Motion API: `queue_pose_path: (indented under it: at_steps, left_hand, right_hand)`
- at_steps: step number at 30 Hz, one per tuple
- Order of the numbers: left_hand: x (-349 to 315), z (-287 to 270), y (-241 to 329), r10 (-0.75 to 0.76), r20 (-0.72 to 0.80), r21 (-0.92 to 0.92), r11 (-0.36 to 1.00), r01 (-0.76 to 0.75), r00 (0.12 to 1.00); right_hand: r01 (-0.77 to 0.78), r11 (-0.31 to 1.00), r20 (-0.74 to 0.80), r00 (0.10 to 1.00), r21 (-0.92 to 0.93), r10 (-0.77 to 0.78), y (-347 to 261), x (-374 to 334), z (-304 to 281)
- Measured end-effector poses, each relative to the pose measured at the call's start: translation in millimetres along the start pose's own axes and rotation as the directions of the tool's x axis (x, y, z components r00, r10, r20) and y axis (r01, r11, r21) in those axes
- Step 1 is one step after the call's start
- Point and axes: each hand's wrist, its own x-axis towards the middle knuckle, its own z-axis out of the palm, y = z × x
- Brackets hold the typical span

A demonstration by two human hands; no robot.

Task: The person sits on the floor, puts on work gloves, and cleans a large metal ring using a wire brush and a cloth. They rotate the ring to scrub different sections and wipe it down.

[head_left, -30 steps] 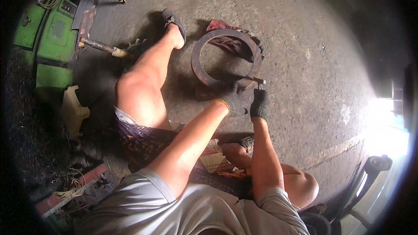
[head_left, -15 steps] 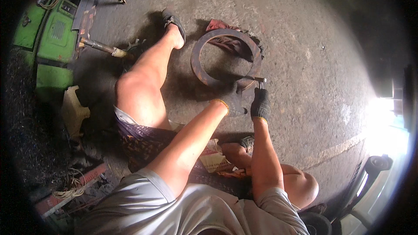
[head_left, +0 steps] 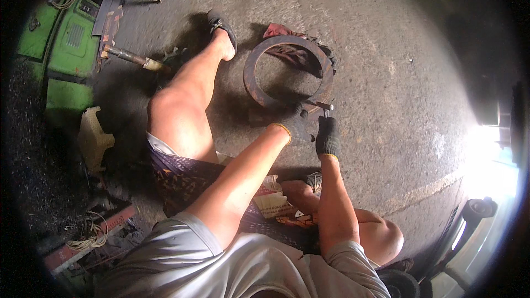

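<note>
One small hammer-like tool [head_left: 325, 105] is gripped in the gloved right hand [head_left: 328, 137], most of its handle buried in the fist. Can't tell if the gloved left hand [head_left: 298, 126] is holding anything, since its fingers melt into shadow at the near edge of the rusty metal ring [head_left: 252, 77]. That ring's lying on the floor [head_left: 381, 49], partly covering a crumpled reddish rag [head_left: 277, 30]. Green machine [head_left: 72, 44] off left kinda fades into the dark.
</note>
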Motion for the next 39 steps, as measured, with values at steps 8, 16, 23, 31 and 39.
queue_pose_path:
  at_steps: [8, 16, 23, 31, 39]
  left_hand:
    - [2, 3, 0, -0.053, 0.067, -0.130, 0.990, 0.061, 0.996]
    - [6, -10, 2, -0.087, 0.303, -0.089, 0.989, 0.119, 0.949]
    - [-3, -19, 3, -0.077, -0.006, -0.230, 0.970, 0.074, 0.997]
    - [2, -21, -2, -0.011, 0.182, -0.300, 0.952, 0.066, 0.983]
    - [-1, -20, -1, -0.053, 0.144, -0.151, 0.986, 0.075, 0.988]
  right_hand:
    - [-0.197, 0.943, 0.009, 0.979, 0.269, 0.202, -17, -7, -5]
    - [-0.034, 0.999, 0.042, 0.999, -0.029, 0.035, -9, -7, -3]
    - [0.112, 0.994, 0.024, 0.993, 0.016, -0.112, 0, -13, 4]
    - [0.218, 0.948, 0.006, 0.975, -0.232, -0.223, 9, -19, 11]
    - [-0.113, 0.990, 0.125, 0.987, 0.088, 0.102, 7, -13, 10]
